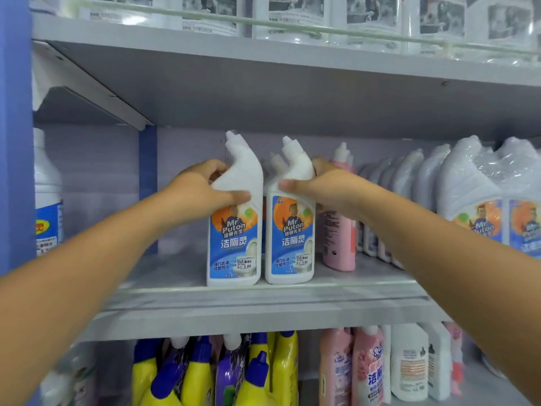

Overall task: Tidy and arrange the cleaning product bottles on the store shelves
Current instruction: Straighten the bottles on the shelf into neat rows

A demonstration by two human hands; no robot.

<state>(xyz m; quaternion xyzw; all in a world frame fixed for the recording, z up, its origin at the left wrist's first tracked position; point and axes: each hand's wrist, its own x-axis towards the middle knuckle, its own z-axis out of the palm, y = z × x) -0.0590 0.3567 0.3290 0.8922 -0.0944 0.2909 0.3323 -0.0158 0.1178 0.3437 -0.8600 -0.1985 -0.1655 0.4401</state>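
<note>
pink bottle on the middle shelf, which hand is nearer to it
Right. The right hand grips a white bottle directly beside the pink bottle; the left hand grips another white bottle farther left.

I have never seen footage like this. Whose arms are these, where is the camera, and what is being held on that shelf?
There is no machine here: these are a person's two bare arms, filmed by one wide camera worn on the head, looking forward and down. The left hand grips the neck of a white toilet cleaner bottle with a blue and orange label. The right hand grips a matching second bottle beside it. Both bottles stand upright on the grey middle shelf, near its front edge. Just to the right stands a pink bottle, then rows of wrapped white bottles. The shelf below holds yellow bottles with blue caps.
</note>
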